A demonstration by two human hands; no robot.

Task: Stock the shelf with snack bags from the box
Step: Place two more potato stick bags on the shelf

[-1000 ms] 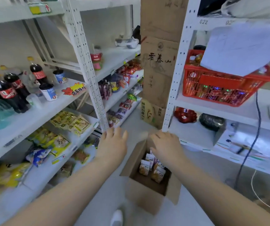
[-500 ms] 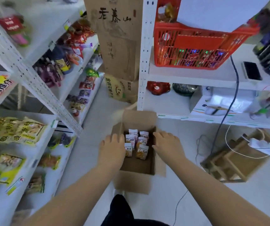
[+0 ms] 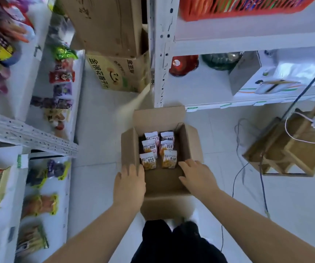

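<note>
Nearest the camera, dark trousers and two bare forearms reach down over an open cardboard box (image 3: 132,149) on the floor. The left hand (image 3: 129,184) lies flat, fingers loosely spread, over the box's left wall and near corner, its fingertips just beside the closest snack bag; it has hold of nothing. The right hand (image 3: 195,175) rests open inside the box on its bare bottom, fingers pointing toward the bags, also empty. The snack bags (image 3: 157,150) stand upright in two short rows toward the far end of the box, six that can be counted; the near half of the box is bare. To the left, the shelf (image 3: 65,196) already carries assorted packets lying flat, with free space between them. Beyond the box stand stacked cartons and a second rack. By the look of it, stocking is partway through at most: every visible bag is still in the box
</note>
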